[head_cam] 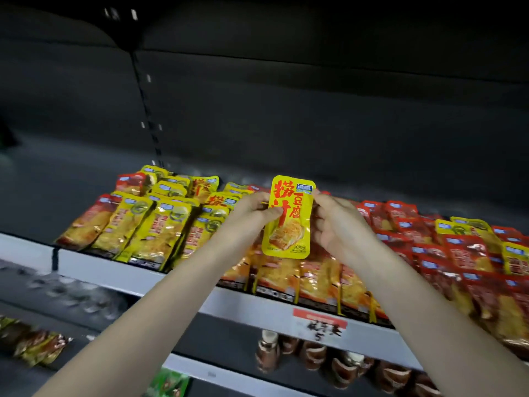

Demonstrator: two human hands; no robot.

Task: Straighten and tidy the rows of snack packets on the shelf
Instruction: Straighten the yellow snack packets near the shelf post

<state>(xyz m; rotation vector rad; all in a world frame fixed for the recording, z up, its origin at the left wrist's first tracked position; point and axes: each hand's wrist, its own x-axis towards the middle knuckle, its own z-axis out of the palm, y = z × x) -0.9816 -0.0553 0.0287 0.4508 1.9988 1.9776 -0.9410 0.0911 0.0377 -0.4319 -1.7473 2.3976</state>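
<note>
Yellow, glossy and flat, a rectangular snack packet (289, 216) stands upright above the shelf (177, 280), its side edges pinched by left hand (252, 216) and right hand (337, 224) fingers.

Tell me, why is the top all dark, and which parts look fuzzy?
Head view: the back panel up top gets almost no light, so it looks nearly black; the yellow packet in the middle is bright and sharp, with readable print; the red packets at right, the price tag and the bottles below are smeared by blur.
</note>
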